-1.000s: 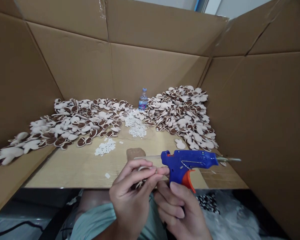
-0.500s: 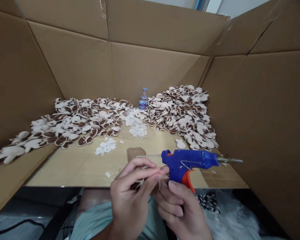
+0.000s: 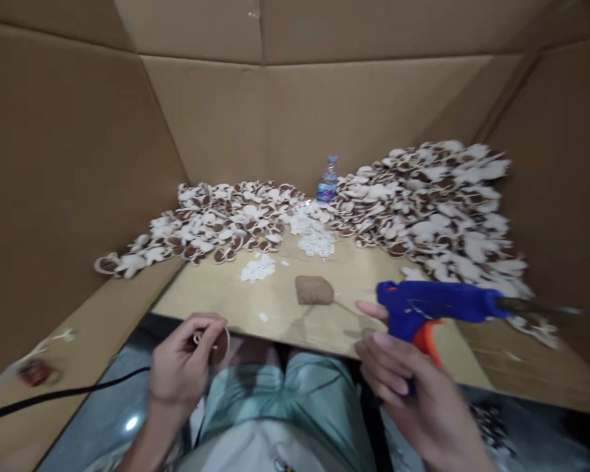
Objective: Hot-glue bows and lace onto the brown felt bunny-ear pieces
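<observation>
My left hand (image 3: 184,357) pinches a small brown-and-cream felt piece (image 3: 217,347) with a thin looped cord, low over my lap. My right hand (image 3: 413,387) grips a blue hot glue gun (image 3: 437,307) by its handle, just above the near table edge, and its orange trigger (image 3: 427,341) shows below the body. The hands are well apart. A brown cork-like pad (image 3: 314,290) lies on the wooden board (image 3: 255,305), left of the gun's thin tip. Small white cut-outs (image 3: 258,267) lie near it.
Heaps of brown-and-cream felt pieces (image 3: 432,203) rise at the back right, with more (image 3: 221,223) at the left. A water bottle (image 3: 327,180) stands between them. Cardboard walls (image 3: 78,164) surround the board, and a black cable (image 3: 63,394) runs at the lower left.
My hands have parted: the left has dropped leftward toward my lap with the felt piece, and the right has carried the glue gun rightward. The whole view has tilted downward.
</observation>
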`<state>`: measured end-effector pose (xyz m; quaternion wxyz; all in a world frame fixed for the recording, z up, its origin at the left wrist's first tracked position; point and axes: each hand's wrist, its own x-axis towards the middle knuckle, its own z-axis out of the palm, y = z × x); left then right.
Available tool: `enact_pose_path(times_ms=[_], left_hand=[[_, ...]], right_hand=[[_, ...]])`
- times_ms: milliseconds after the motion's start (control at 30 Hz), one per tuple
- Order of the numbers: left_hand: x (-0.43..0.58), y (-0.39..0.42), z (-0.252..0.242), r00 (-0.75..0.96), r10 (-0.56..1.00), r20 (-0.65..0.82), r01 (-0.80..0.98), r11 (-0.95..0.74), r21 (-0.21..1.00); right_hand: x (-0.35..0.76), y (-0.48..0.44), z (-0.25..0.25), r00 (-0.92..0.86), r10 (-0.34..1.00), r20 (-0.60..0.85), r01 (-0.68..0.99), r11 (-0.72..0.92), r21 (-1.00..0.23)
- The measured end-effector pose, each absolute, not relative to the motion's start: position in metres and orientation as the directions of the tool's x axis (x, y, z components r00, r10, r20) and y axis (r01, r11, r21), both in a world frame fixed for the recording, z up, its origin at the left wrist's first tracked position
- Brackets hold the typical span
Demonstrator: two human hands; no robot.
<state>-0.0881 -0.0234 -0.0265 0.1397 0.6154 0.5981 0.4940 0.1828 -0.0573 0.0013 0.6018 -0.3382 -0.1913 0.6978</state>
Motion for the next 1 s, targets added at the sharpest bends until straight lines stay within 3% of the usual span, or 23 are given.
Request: enact_pose_path(times_ms=[100, 200, 500, 667, 800, 900, 1000], left_hand=[[-0.144, -0.032, -0.036, -0.222, 0.871, 0.438, 0.833, -0.065, 0.550], [-0.181, -0.043, -0.045, -0.217, 0.878, 0.426, 0.925, 0.045, 0.377], [-0.202, -0.047, -0.058, -0.305, 0.875, 0.375, 0.929, 0.188, 0.319], [-0.206, -0.048, -0.062, -0.365, 0.850, 0.380, 0.886, 0.192, 0.422], [-0.200, -0.043, -0.059, -0.433, 0.796, 0.423, 0.818, 0.150, 0.556], [-0.183, -0.032, -0.049, -0.520, 0.789, 0.326, 0.662, 0.132, 0.738], [-0.154, -0.015, -0.035, -0.546, 0.782, 0.299, 0.433, -0.042, 0.901]], right_hand=[[0.185, -0.055, 0.004, 0.016, 0.959, -0.283, -0.672, -0.199, -0.713], [0.188, -0.053, 0.009, 0.046, 0.954, -0.296, -0.637, -0.200, -0.744], [0.191, -0.050, 0.009, 0.137, 0.934, -0.331, -0.602, -0.186, -0.776], [0.193, -0.047, 0.004, 0.192, 0.936, -0.295, -0.546, -0.148, -0.824], [0.200, -0.042, -0.003, 0.256, 0.940, -0.227, -0.376, -0.120, -0.919], [0.206, -0.037, -0.010, 0.287, 0.937, -0.201, -0.261, -0.125, -0.957], [0.211, -0.031, -0.018, 0.356, 0.924, -0.140, -0.096, -0.113, -0.989]])
